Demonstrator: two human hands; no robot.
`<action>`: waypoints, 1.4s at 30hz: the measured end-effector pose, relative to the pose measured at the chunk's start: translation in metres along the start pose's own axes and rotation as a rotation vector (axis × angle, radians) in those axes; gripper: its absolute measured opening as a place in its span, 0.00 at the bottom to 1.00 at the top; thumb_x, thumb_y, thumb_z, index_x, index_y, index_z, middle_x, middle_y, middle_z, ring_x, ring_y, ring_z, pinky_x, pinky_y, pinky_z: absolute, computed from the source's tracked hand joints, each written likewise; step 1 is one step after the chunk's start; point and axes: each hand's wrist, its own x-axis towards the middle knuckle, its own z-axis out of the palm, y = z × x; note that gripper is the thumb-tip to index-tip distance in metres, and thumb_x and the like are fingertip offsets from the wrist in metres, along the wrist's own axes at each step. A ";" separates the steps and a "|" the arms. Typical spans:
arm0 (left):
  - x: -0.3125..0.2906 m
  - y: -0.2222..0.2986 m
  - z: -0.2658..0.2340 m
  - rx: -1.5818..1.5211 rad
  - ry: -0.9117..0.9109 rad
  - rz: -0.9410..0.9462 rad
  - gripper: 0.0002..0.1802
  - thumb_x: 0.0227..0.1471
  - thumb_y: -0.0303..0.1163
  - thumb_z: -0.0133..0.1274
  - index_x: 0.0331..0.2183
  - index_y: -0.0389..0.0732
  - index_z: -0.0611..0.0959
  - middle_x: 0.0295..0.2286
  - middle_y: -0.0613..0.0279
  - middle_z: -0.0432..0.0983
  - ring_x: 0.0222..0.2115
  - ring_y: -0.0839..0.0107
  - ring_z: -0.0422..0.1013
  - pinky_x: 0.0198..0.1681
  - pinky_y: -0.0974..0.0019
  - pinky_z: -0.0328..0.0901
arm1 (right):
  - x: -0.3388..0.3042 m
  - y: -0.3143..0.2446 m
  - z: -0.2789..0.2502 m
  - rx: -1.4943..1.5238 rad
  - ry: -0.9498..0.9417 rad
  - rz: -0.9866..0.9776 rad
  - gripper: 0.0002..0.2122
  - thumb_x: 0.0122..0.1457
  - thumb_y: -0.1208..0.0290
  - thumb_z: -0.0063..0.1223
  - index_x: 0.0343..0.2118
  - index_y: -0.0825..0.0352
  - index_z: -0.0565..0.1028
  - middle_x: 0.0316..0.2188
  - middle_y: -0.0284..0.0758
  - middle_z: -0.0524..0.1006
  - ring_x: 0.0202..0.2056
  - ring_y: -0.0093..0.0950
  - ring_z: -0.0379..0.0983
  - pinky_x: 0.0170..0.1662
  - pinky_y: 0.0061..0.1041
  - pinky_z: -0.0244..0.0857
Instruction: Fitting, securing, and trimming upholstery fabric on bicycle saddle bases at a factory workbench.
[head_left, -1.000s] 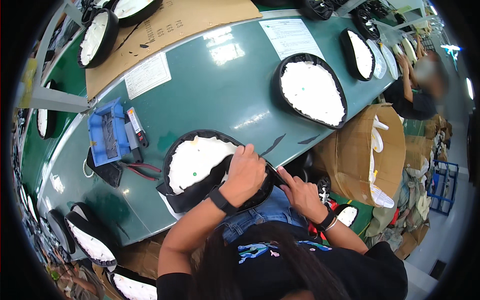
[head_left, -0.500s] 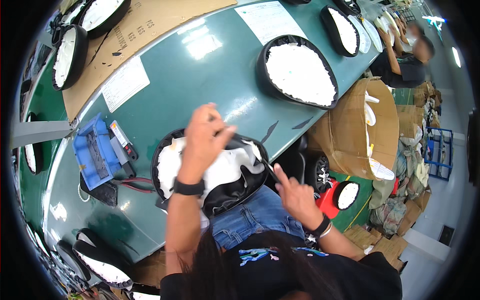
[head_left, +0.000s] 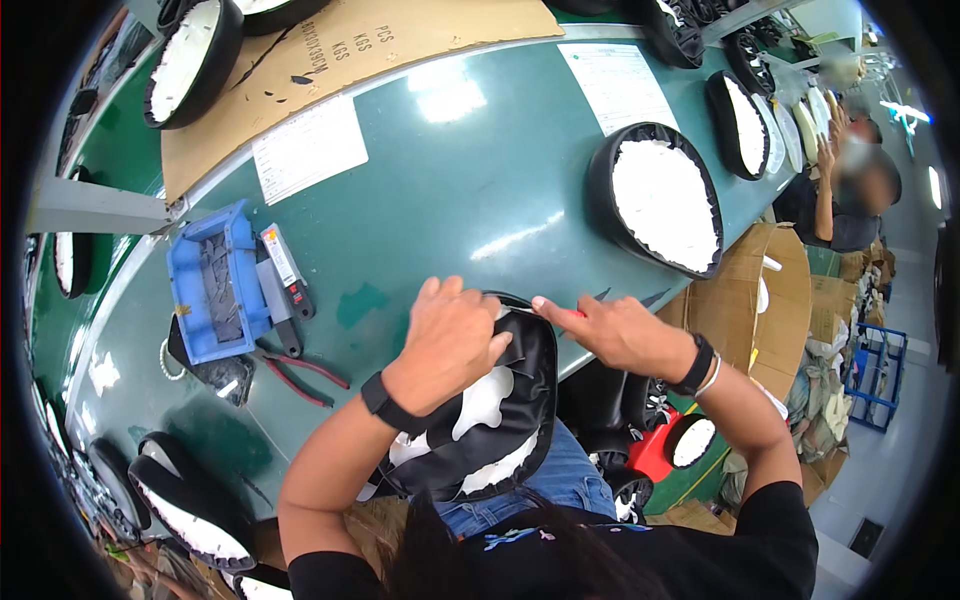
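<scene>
A rounded piece (head_left: 525,365), black leather-like cover over a white underside, rests against my lap at the table edge. Loose black material lies across it, with white patches (head_left: 485,405) showing through. My left hand (head_left: 450,335) is closed on the black material near the far rim. My right hand (head_left: 625,335) is closed around a slim tool (head_left: 578,314) with a bit of red showing; its thin front reaches the far rim beside my left fingers. Most of that tool is hidden in my hand, so its kind is unclear.
Left of my arms are a blue bin (head_left: 250,300) with black scraps, a cutter knife (head_left: 287,270) and red-handled pliers (head_left: 300,380). A finished-looking black-and-white piece (head_left: 665,205) sits far right. Beyond the edge stand a cardboard box (head_left: 780,300) and a co-worker (head_left: 850,200).
My left hand has come down onto the material at the far rim. My right hand has moved up and inward to meet it. The piece has turned, and black material now covers more white.
</scene>
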 end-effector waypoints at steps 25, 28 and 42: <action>-0.167 -0.089 -0.068 -0.713 0.856 -0.150 0.06 0.46 0.26 0.53 0.29 0.41 0.72 0.27 0.66 0.67 0.30 0.73 0.64 0.40 0.68 0.59 | -0.077 -0.164 0.052 0.926 0.324 0.897 0.34 0.55 0.67 0.57 0.61 0.70 0.52 0.49 0.45 0.67 0.46 0.37 0.70 0.49 0.31 0.65; -0.111 -0.049 -0.070 -0.095 0.601 -0.733 0.17 0.43 0.22 0.55 0.39 0.37 0.76 0.38 0.59 0.72 0.40 0.66 0.69 0.45 0.63 0.63 | -0.043 -0.105 0.079 0.852 0.522 0.887 0.45 0.49 0.62 0.66 0.61 0.73 0.47 0.51 0.47 0.65 0.52 0.34 0.67 0.54 0.30 0.62; 0.008 -0.143 -0.080 -1.313 0.816 -0.983 0.26 0.59 0.48 0.47 0.46 0.32 0.75 0.40 0.56 0.76 0.37 0.67 0.73 0.40 0.65 0.68 | 0.006 0.225 -0.130 1.104 1.108 0.706 0.16 0.51 0.72 0.57 0.43 0.66 0.69 0.23 0.29 0.70 0.20 0.18 0.68 0.24 0.19 0.64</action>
